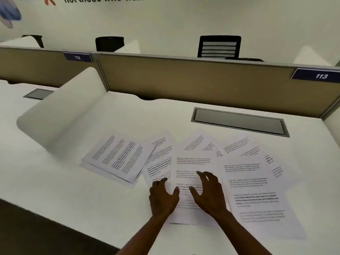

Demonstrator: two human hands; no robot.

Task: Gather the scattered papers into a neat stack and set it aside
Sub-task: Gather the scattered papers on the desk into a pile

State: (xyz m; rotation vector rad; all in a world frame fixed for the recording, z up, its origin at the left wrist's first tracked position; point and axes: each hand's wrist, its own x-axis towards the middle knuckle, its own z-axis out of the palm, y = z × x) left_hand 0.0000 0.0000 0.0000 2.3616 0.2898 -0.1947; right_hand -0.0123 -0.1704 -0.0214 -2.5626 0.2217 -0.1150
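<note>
Several printed white papers lie fanned and overlapping across the white desk (92, 190). A small skewed pile (117, 159) sits at the left of the spread. A middle sheet (193, 162) lies on top of the others, and a large sheet (261, 205) lies at the right. My left hand (162, 196) rests flat on the middle sheet's left edge, fingers spread. My right hand (209, 192) presses on the same sheet, fingers apart and slightly curled. Neither hand has lifted a paper.
A grey cable hatch (239, 121) is set into the desk behind the papers. A tan partition (193, 80) labelled 113 closes the back. A white curved divider (60, 115) stands to the left. Black chairs (219, 46) show beyond the partition.
</note>
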